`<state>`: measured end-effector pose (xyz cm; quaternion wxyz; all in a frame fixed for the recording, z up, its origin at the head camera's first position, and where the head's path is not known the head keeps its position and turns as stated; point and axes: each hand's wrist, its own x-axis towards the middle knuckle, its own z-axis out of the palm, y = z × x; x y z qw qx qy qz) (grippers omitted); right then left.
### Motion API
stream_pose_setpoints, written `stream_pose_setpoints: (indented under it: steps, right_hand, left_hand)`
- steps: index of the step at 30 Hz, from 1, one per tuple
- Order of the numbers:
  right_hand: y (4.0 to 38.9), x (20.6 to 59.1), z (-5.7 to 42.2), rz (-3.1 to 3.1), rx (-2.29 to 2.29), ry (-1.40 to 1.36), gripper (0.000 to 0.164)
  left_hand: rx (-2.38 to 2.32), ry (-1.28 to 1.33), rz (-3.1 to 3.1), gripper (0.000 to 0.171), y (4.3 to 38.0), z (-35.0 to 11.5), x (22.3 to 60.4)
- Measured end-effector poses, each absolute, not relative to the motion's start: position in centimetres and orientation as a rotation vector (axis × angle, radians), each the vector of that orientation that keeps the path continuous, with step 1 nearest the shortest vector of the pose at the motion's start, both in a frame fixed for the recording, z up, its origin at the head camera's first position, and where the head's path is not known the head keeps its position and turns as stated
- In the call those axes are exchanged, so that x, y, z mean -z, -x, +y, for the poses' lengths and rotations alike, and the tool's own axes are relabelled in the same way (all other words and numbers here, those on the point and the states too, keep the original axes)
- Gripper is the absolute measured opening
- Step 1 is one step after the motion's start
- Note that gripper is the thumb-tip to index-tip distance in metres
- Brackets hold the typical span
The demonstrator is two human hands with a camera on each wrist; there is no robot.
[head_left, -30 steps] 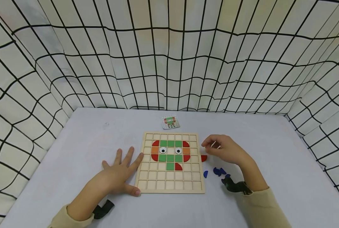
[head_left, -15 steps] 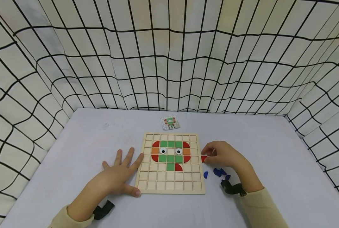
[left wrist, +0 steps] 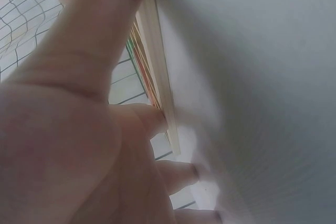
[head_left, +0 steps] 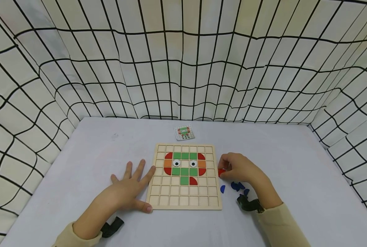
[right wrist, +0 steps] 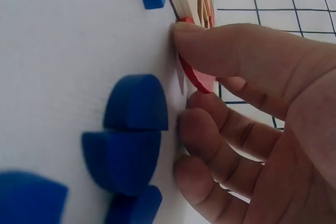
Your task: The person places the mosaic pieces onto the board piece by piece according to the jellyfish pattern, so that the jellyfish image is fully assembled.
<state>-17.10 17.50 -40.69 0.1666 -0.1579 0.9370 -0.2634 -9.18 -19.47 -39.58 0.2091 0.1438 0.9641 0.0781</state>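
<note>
A wooden grid board (head_left: 174, 200) lies flat on the table. On it, green, red and orange tiles and two googly eyes form a face-like pattern. My left hand (head_left: 126, 190) is spread on the table at the board's left side, with thumb and index finger touching its edge. Just off the board's right edge, my right hand (head_left: 242, 168) pinches a red quarter-round tile (right wrist: 202, 77) between thumb and fingers. The tile looks tilted in the right wrist view, and the fingers hide part of it. Several blue half-round tiles (right wrist: 136, 103) lie beside that hand.
Behind the board lies a small picture card (head_left: 184, 132) with a similar pattern. A white cloth covers the table (head_left: 109, 144). Black netting (head_left: 189, 75) over white sheets encloses the back and sides.
My right hand has come down and slightly toward me onto the red tile, and now pinches it. The left hand stays where it was.
</note>
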Motion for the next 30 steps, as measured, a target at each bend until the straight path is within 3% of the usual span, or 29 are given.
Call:
stream_pose_setpoints:
  steps: [24,30]
  right_hand:
    - [17.3,39.5,18.4,2.639,1.04,0.633,0.012]
    - [17.3,39.1,17.7,2.617,1.134,0.557,0.023]
  left_hand:
    - [-0.227,-0.413,2.685,0.128,9.2,-19.6,39.6]
    - [-0.227,-0.418,2.688,0.128,9.2,-19.6,39.5]
